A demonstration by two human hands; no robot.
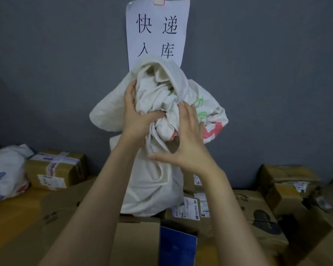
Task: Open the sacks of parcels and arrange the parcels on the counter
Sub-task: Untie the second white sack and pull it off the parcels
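A white woven sack with red and green print stands upright on cardboard parcels in the middle of the counter, its top bunched into crumpled folds. My left hand grips those folds from the left, fingers dug into the cloth. My right hand presses flat against the sack's right side just below the bunched top, fingers spread and thumb pointing left. Cardboard parcels with white shipping labels lie under and around the sack's base. What the sack holds is hidden.
A taped brown box and a white plastic mailer sit at the left on the wooden counter. More boxes are stacked at the right. A blue item pokes up in front. A paper sign hangs on the grey wall.
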